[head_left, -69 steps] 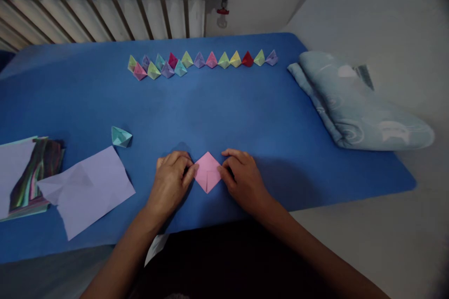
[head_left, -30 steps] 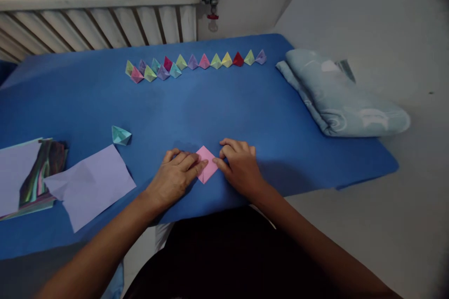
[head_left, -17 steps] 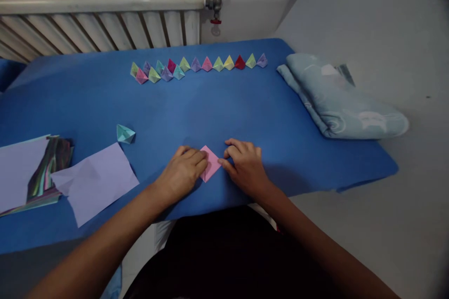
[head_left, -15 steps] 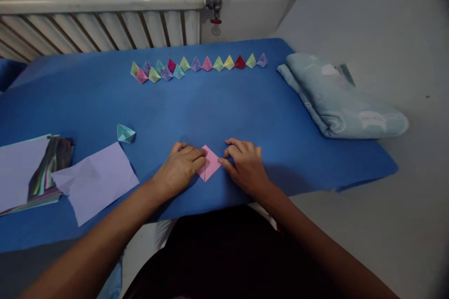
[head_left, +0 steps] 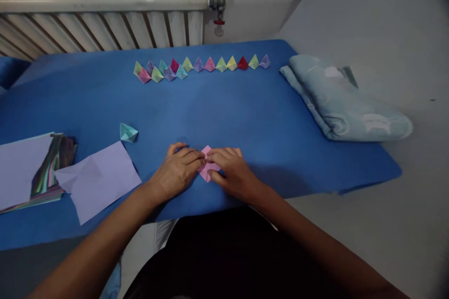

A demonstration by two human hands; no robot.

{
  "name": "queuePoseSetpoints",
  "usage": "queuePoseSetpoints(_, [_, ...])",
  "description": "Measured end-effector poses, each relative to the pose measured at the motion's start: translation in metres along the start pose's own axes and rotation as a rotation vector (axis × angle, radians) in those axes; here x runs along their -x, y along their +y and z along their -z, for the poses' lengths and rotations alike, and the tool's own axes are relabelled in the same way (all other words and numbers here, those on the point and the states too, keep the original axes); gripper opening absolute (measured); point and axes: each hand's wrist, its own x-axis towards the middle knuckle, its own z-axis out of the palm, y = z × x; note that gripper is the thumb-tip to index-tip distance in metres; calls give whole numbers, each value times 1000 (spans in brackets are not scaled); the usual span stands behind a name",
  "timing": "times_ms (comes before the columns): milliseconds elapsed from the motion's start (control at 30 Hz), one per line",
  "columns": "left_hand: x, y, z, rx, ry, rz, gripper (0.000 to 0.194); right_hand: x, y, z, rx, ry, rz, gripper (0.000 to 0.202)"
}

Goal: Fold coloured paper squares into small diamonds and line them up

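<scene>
A small pink origami paper (head_left: 207, 178), folded to a diamond shape, lies flat on the blue-covered surface in front of me. My left hand (head_left: 178, 167) holds its left side, the fingers close together and pressed down on it. From the right, my right hand (head_left: 234, 170) reaches over the paper, its fingertips on the upper middle and its thumb near the lower right edge. Both hands cover much of the paper. A folded teal paper piece (head_left: 128, 132) sits apart, beyond my left hand.
Colourful folded paper pieces (head_left: 209, 64) form a chain along the far side. To the left are a loose lilac sheet (head_left: 105, 182) and a paper stack (head_left: 24, 168). A folded light-blue blanket (head_left: 345, 103) lies at the right. Behind stands a radiator (head_left: 105, 28) with a valve.
My right hand has moved left from the paper's right corner onto its middle. My left hand stays on the left side. The view has shifted slightly.
</scene>
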Motion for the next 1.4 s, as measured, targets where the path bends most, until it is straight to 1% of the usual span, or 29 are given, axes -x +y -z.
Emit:
queuePoseSetpoints(167, [6, -4, 1, 57, 16, 5, 30, 2, 5, -6, -29, 22, -1, 23])
queuePoseSetpoints(300, [13, -7, 1, 59, 37, 12, 28, 2, 5, -3, -37, 3, 5, 22])
queuePoseSetpoints(433, [18, -7, 2, 45, 67, 34, 28, 2, 4, -1, -43, -11, 16, 27])
queuePoseSetpoints(533, [19, -6, 2, 47, 64, 45, 28, 1, 3, -1, -35, -10, 12, 29])
queuePoseSetpoints(700, [19, -8, 3, 74, 44, 45, 29, -1, 2, -8, -1, 23, -2, 23])
queuePoseSetpoints(833, [16, -8, 7, 122, 21, 48, 23, -3, 2, -12, 30, 39, -8, 17])
queuePoseSetpoints(1033, [11, -8, 7, 132, 45, 61, 15, -4, 2, -12, 31, 41, -30, 17])
queuePoseSetpoints(1233, [11, -10, 2, 126, 74, 94, 16, -5, 0, -12, 14, 43, -76, 13])
queuePoseSetpoints(1400, [9, -9, 1, 135, 85, 132, 15, -8, -1, -14, 50, 46, -117, 10])
